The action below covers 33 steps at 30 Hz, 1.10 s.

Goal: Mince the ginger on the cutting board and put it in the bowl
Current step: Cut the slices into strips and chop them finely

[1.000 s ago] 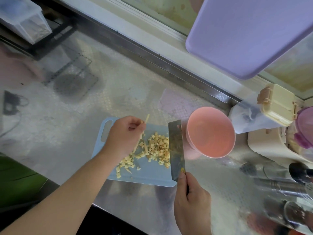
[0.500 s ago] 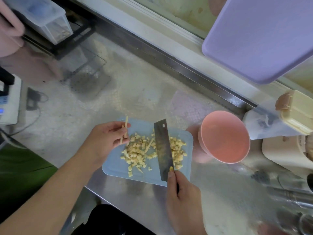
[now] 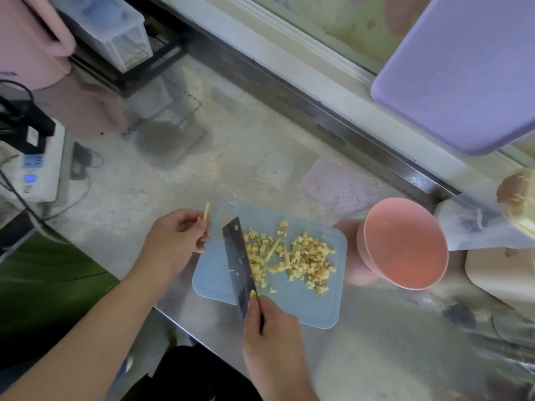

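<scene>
A small light-blue cutting board (image 3: 304, 305) lies on the steel counter with a pile of diced ginger (image 3: 298, 256) spread over its middle and right. My right hand (image 3: 269, 334) grips the handle of a dark cleaver (image 3: 238, 261), whose blade stands on the board at the left edge of the pile. My left hand (image 3: 173, 241) is just left of the board and pinches one thin ginger strip (image 3: 206, 211) upright between its fingers. An empty pink bowl (image 3: 405, 244) stands right of the board.
A power strip (image 3: 37, 169) with cables sits at the far left. A clear container on a black rack (image 3: 115, 33) stands at the back left. A lilac board (image 3: 463, 68) hangs at the upper right. Beige and white containers (image 3: 498, 227) crowd the right side. The counter's front edge runs under my arms.
The cleaver has moved from the right side of the ginger pile to its left side. My left hand has drawn back off the board to the left, still holding the strip.
</scene>
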Available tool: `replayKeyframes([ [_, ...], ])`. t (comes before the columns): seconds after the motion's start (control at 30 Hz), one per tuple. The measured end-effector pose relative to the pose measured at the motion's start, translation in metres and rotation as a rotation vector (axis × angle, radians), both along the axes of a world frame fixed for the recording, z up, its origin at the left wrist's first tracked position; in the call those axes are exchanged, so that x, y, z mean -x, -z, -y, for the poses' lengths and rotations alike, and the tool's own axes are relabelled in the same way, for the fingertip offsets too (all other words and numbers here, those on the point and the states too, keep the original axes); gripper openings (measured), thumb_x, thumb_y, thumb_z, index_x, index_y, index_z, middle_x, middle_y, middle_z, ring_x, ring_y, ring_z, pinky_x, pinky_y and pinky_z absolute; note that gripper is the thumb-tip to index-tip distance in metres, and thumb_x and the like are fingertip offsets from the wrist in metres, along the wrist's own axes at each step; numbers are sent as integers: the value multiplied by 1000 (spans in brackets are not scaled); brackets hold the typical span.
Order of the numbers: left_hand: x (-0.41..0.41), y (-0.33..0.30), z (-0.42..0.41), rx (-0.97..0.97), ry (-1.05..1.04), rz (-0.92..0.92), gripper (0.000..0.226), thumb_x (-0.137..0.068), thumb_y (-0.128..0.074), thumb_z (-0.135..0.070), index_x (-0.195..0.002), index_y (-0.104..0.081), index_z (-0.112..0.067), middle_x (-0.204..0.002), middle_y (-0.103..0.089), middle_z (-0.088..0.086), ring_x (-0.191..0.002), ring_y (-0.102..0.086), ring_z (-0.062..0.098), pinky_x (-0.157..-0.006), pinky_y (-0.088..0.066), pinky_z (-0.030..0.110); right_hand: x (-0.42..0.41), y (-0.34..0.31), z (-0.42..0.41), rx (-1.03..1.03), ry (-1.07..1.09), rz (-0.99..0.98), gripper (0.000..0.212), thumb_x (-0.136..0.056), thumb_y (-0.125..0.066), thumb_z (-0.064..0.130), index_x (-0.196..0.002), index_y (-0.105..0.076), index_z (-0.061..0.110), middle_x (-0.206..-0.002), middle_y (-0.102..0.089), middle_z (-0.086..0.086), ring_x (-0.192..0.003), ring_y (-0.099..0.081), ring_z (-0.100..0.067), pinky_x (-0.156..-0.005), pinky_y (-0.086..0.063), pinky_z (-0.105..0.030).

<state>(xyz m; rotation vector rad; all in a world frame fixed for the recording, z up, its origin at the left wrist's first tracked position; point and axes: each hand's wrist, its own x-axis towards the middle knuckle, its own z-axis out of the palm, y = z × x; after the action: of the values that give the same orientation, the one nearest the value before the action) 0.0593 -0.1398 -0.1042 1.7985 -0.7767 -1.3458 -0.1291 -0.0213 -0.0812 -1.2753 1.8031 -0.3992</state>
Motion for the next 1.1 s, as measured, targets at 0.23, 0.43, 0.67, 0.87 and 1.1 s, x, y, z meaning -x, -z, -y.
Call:
replayKeyframes([
  [0.23, 14, 3, -21, 262, 554, 604, 11, -97, -65, -21, -101, -71, -30, -91, -66, -12, -86, -64, 12, -75, -54, 35, 24, -1, 1, 30, 87, -95, 44, -104, -50, 32, -63, -36, 23, -60, -54, 12, -55, -44, -16, -53, -33, -30],
  [0.43, 17, 6, -37, 295, 740, 799, 29, -92, -74, -29, -119, -65, -26, -114, -56, -11, -112, -54, 15, -76, -55, 34, 21, -10, 2, 13, 78, -94, 47, -105, -50, 31, -61, -32, 26, -58, -53, 16, -55, -45, -13, -53, -34, -27],
  [0.67, 3, 6, -36, 238, 701, 816, 14, -95, -66, -15, -103, -66, -26, -96, -56, -10, -90, -54, 18, -73, -52, 36, 15, -15, 4, -1, 17, -143, 42, -106, -46, 34, -66, -39, 25, -58, -49, 2, -59, -49, -15, -56, -38, -30],
  [0.87, 16, 8, -32, 291, 743, 733, 30, -93, -63, -4, -113, -70, -24, -107, -59, -10, -104, -56, 16, -78, -55, 36, 13, -21, 7, -33, -33, -195, 39, -107, -43, 34, -70, -38, 25, -63, -53, -2, -63, -51, -19, -55, -37, -30],
  [1.1, 9, 6, -37, 236, 651, 810, 13, -96, -61, -20, -108, -61, -26, -101, -55, -10, -94, -55, 17, -73, -53, 35, 13, -21, 7, -28, -17, -194, 39, -107, -43, 34, -69, -39, 24, -61, -52, -2, -61, -51, -18, -55, -38, -30],
])
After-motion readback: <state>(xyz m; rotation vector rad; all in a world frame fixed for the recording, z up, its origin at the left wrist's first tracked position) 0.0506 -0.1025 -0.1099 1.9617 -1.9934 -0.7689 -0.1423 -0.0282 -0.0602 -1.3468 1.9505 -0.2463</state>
